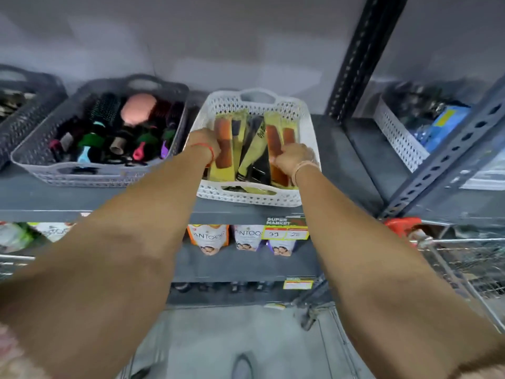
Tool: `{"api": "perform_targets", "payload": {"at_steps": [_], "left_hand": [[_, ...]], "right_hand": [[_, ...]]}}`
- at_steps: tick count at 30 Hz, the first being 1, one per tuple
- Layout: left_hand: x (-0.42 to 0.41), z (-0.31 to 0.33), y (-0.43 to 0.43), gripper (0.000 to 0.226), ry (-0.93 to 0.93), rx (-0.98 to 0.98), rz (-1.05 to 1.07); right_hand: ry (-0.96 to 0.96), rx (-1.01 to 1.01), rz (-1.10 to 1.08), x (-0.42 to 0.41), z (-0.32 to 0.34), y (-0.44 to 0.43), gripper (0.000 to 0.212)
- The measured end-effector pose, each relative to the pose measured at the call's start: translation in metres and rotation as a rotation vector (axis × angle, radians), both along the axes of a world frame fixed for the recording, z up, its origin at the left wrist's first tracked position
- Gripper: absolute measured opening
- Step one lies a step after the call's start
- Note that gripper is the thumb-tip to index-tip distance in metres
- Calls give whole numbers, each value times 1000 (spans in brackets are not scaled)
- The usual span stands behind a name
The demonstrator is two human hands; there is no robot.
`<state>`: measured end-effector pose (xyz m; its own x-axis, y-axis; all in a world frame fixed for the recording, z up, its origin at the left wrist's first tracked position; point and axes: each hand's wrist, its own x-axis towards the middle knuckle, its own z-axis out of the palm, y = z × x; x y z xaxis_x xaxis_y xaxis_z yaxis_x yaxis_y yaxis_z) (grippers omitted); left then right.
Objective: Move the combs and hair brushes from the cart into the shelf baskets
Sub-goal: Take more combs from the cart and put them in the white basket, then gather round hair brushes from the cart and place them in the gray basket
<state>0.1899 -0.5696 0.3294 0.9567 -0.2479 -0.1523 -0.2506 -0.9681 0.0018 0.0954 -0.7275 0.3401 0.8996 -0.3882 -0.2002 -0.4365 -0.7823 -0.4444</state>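
Observation:
A white perforated basket (pixel 218 105) stands on the grey shelf, holding packaged combs in yellow sleeves, some brown (pixel 273 139) and some black (pixel 255 149). Both my arms reach into it. My left hand (pixel 203 142) is closed on a brown comb pack (pixel 224 149) at the basket's left side. My right hand (pixel 293 157) is closed on the brown comb packs at the right side. To the left, a grey basket (pixel 38 151) holds several hair brushes (pixel 109 127) with coloured handles.
A dark basket (pixel 24 116) sits at far left and another white basket (pixel 396 132) on the adjoining shelf at right. A black upright post (pixel 363 56) divides the shelves. Pouches (pixel 209 237) line the lower shelf. The wire cart (pixel 464 258) stands at lower right.

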Motion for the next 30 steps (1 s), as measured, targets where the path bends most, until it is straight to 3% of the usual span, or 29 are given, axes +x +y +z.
{"api": "perform_targets", "payload": {"at_steps": [5,8,11,15,17,20,23,26,30], "left_hand": [[-15,-6,0,37,-46,-143,33],[-22,8,12,37,-78,-434,87],[-38,36,44,41,-222,-717,93],[-54,59,143,43,-321,-848,310],[-62,46,216,46,-321,-970,441],[-86,14,328,52,-187,-1143,697],[-129,-25,420,52,93,-1197,921],[-168,-70,486,50,154,-1227,1107],[-192,-127,539,50,209,-1309,1289]], "right_hand": [[64,-92,37,-4,0,1,48],[-190,-92,-38,-12,2,12,69],[-491,-248,118,-7,20,50,66],[-777,-44,324,5,49,163,57],[-817,121,428,2,53,233,50],[-593,378,555,-10,38,340,32],[-263,526,677,-22,0,437,39],[72,532,772,-29,-45,503,50],[405,384,901,-22,-107,560,63]]}}
